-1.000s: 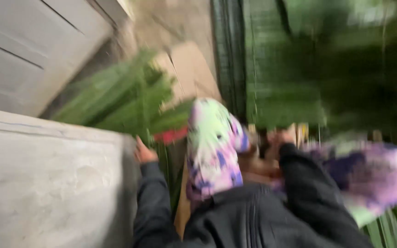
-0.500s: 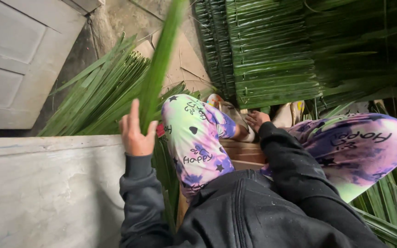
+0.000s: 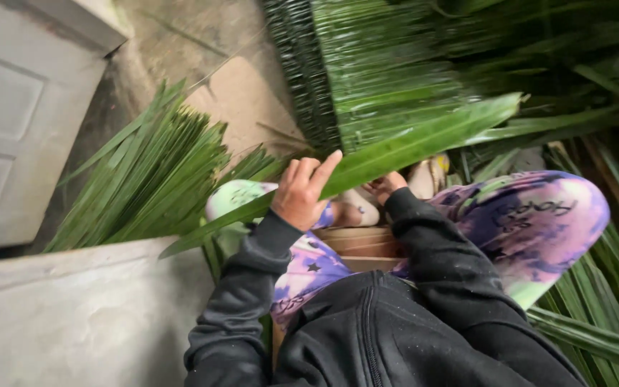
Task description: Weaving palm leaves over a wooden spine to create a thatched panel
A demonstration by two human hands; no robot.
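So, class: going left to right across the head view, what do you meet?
White door → pile of cut green leaves → left hand gripping a long leaf → right hand → purple-patterned knee.

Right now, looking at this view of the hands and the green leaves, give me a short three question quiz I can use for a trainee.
1. True or false: the left hand grips a long green leaf.
2. Where does the loose pile of leaves lie? A) left of the person's knees B) on the person's lap C) on the grey ledge
3. Fill in: the right hand is down by the person's ____, near the wooden stool.

Key
1. True
2. A
3. Foot
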